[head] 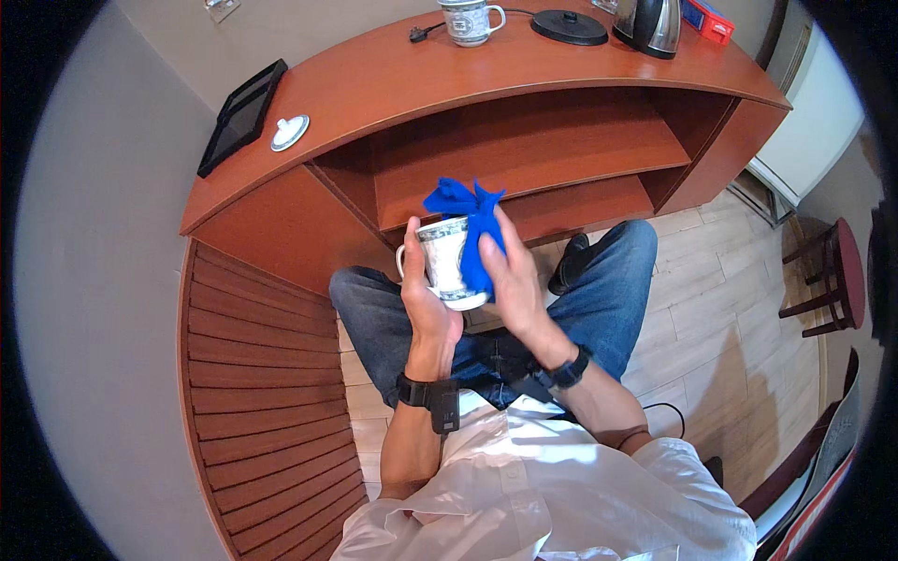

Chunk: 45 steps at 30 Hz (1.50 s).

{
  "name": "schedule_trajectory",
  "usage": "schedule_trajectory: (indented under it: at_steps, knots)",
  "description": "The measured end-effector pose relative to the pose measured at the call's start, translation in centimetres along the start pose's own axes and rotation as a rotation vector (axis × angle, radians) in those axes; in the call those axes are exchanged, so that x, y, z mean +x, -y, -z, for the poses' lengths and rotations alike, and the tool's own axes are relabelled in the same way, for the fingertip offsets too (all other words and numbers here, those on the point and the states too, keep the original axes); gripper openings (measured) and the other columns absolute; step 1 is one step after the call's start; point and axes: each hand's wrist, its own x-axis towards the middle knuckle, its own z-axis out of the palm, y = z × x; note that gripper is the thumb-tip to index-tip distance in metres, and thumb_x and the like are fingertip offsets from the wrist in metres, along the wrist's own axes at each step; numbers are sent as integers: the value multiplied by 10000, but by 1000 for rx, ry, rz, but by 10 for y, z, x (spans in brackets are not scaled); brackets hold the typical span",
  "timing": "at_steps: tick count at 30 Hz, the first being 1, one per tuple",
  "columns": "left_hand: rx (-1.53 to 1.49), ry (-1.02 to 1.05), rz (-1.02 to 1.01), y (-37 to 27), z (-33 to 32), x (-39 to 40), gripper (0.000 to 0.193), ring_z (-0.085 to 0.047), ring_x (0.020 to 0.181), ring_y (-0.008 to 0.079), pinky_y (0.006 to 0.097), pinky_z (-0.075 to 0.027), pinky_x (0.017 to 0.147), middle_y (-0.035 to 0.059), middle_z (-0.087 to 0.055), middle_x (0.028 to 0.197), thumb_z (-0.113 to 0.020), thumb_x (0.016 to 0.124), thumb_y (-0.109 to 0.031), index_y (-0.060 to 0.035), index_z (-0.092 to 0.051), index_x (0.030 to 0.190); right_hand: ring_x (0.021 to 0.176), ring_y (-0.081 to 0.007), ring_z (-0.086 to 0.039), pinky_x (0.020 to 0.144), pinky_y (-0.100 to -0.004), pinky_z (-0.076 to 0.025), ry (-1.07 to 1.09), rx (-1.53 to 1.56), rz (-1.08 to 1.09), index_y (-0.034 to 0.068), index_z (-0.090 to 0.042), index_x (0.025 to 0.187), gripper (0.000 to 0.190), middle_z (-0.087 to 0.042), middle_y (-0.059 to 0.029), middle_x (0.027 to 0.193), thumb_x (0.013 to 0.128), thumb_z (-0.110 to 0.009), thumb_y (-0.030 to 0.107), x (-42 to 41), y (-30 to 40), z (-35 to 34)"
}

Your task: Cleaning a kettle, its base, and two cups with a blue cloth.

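A white ceramic mug (443, 259) with grey patterned bands is held up in front of my knees, slightly tilted. Its handle sticks out on the left. My left hand (426, 301) grips the mug from the left side and below. Against the mug's right side, my right hand (517, 280) presses a bright blue cloth (483, 245), whose loose ends stand up above the rim. The cloth hides that side of the mug, and the inside cannot be seen. A white lid (290, 133) with a knob and a patterned edge lies on the desk at the left.
The curved wooden desk (393, 91) has open shelves (533, 161) beneath. On it are a black tray (243, 116), another patterned mug (468, 24), a black kettle base (569, 27) with a plug, an electric kettle (647, 26) and a red-and-blue box (707, 19). A stool (845, 273) stands right.
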Motion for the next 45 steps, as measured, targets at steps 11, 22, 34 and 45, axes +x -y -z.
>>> schedule_trajectory:
  at_steps: [11,22,34,45]
  knots:
    - [-236,90,180,2,22,9,399,-605,1120,248,392,-473,982,96,-619,1240,-439,1006,-372,-95,-548,1271,1204,-433,-506,1012,-433,-410,4,-158,354,-53,-469,1314,495,-485,-300,1319,947,-523,274,37,15,-5]
    - [-309,156,287,15,30,9,460,-574,1150,254,417,-455,1006,89,-594,1269,-430,994,-462,-147,-533,1312,1169,-439,-520,956,-478,-459,-27,-461,596,-5,-628,1149,413,-531,-255,1279,776,-702,156,20,21,-15]
    - [31,-5,222,-7,7,-14,515,-477,1272,271,430,-393,1079,95,-474,1405,-367,1015,-455,-136,-409,1416,1379,-544,-180,1004,-650,-311,54,-608,640,147,-687,1149,405,-245,-223,1536,755,-727,233,11,25,-10]
    - [5,418,124,-1,46,8,833,-427,1320,237,373,-367,1108,88,-405,1456,-633,875,-522,-88,-268,1485,1419,-520,-85,1046,-705,-190,161,-871,593,181,-693,1173,371,-215,-193,1560,852,-648,361,10,46,8]
